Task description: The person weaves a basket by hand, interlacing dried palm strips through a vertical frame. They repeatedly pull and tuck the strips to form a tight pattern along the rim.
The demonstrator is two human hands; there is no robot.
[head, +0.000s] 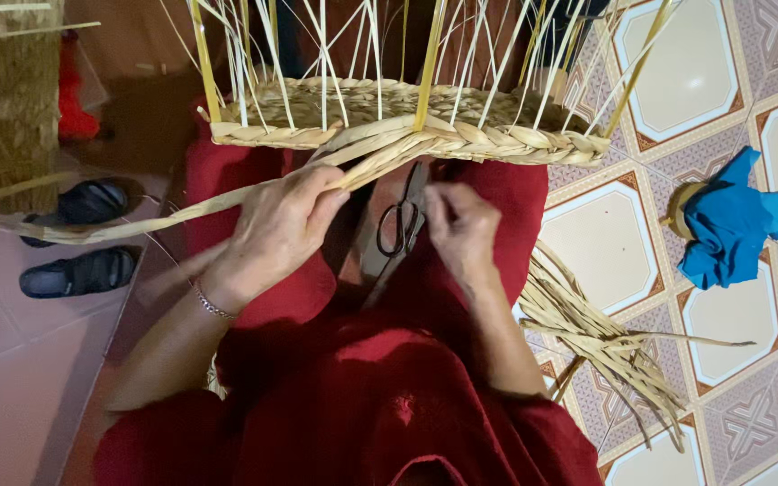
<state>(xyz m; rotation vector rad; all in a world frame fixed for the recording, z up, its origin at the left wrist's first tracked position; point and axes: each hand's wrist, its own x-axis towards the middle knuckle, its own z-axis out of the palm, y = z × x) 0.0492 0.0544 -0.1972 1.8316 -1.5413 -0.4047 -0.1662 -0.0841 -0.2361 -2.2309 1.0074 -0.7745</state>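
Note:
A half-woven straw basket (461,126) rests on my lap, with many thin upright stakes rising from its braided rim. My left hand (276,229) grips a long flat straw strand (164,211) that runs from the rim out to the left. My right hand (461,229) has its fingers pinched at the handles of black scissors (402,229), which hang just under the basket's rim. Whether it holds the scissors or a thin strand I cannot tell. I wear red clothing (380,378).
A bundle of loose straw strips (596,337) lies on the patterned tile floor at my right. A blue cloth (731,225) on a small round object sits further right. Two black sandals (83,238) stand at the left, below a bale-like straw mass (6,108).

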